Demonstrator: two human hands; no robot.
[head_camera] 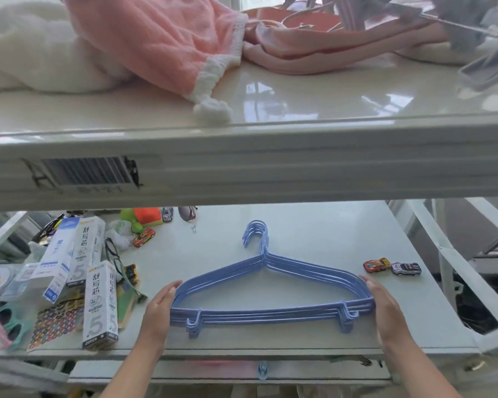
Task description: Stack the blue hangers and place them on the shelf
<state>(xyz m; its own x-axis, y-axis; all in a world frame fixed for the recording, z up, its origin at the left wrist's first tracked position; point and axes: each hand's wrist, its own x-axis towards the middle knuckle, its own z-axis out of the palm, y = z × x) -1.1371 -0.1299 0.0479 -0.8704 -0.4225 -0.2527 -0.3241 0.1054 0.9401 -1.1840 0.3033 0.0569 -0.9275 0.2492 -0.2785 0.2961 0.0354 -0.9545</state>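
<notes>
A stack of several blue hangers (270,311) lies flat on the lower shelf (314,234), hooks pointing away from me. My left hand (160,305) presses against the stack's left end, fingers curved around the corner. My right hand (384,308) cups the right end. Both hands squeeze the stack between them, and the hangers rest on the shelf surface.
White boxes (99,304), glasses, stickers and toy cars (143,237) crowd the shelf's left part. Two more toy cars (391,267) sit to the right of the hangers. The upper shelf (270,162) overhangs, holding pink (167,38) and white cloths.
</notes>
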